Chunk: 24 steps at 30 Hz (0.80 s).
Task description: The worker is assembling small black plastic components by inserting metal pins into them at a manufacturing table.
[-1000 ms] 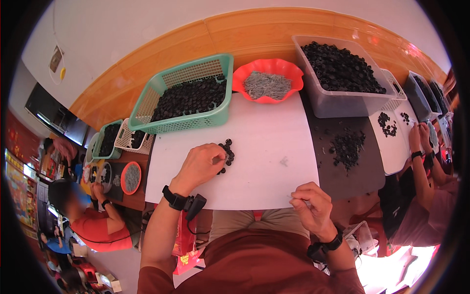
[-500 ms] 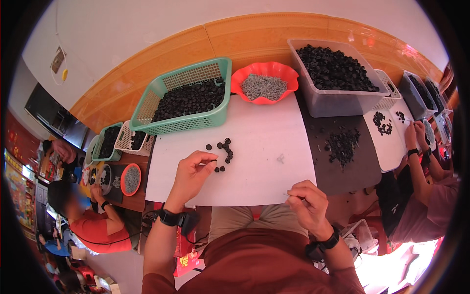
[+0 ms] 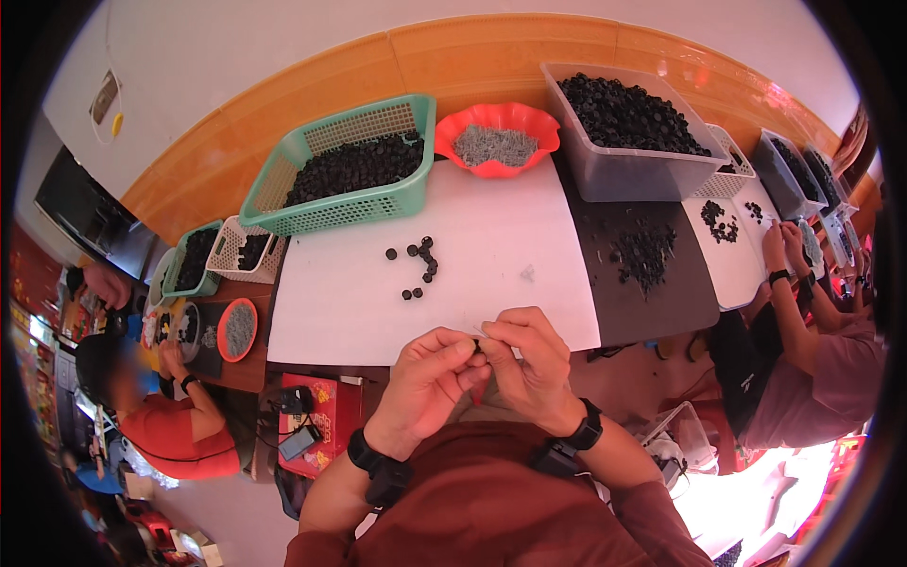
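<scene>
Both my hands are together just past the near edge of a white sheet (image 3: 331, 312). My left hand (image 3: 420, 383) pinches a small round black part (image 3: 477, 346) between thumb and fingertips. My right hand (image 3: 529, 357) meets it there, its thumb and fingers closed on a thin, light pin-like piece (image 3: 479, 332) that shows only at its tip. Whether the pin is in the black part is hidden by my fingers. On the sheet lie several loose black round parts (image 3: 428, 255), in a rough curve.
At the back stand a green basket (image 3: 354, 213) of black parts, a red wavy bowl (image 3: 491, 168) of thin grey pins and a clear bin (image 3: 633, 180) of black parts. Black pieces (image 3: 644, 260) are heaped on a dark mat (image 3: 661, 317). Co-workers sit on both sides.
My left hand has drawn back from the loose parts with a black part in its fingers. The right hand has come left and up to meet it. The view has shifted slightly.
</scene>
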Motion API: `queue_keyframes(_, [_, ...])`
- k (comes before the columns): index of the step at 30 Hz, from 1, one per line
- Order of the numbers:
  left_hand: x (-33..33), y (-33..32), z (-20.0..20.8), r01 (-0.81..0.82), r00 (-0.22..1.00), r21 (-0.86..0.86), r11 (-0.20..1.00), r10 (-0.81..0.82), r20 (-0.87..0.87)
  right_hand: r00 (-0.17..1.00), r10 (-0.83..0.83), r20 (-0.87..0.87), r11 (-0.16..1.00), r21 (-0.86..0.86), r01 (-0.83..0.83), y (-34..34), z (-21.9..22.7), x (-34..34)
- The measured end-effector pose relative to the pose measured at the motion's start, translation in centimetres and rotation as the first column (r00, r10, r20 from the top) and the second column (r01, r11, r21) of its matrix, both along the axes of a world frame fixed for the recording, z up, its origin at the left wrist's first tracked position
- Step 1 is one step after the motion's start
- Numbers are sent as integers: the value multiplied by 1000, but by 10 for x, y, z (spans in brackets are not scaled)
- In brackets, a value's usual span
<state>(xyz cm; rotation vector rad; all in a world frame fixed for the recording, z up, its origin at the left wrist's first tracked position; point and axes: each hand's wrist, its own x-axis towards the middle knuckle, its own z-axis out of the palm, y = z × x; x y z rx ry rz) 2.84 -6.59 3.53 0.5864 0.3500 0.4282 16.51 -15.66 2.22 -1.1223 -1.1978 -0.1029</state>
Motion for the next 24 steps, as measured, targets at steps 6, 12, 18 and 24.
queue_keyframes(6, [-10,-10,-3,7,1000,-10,1000,-7,10,1000,4,13,1000,-22,-4,-2,-1,-7])
queue_keyframes(12, [-17,-14,-4,-25,999,-30,999,26,24,996,82,-25,994,-66,-83,-4,-2,-9])
queue_keyframes(18, [-24,-6,-11,-2,999,-40,999,4,49,990,131,-44,977,-164,-137,-17,5,-13])
queue_keyframes(24, [-26,-3,-13,10,998,-41,999,-7,67,988,154,-30,958,-238,-157,-19,7,-15])
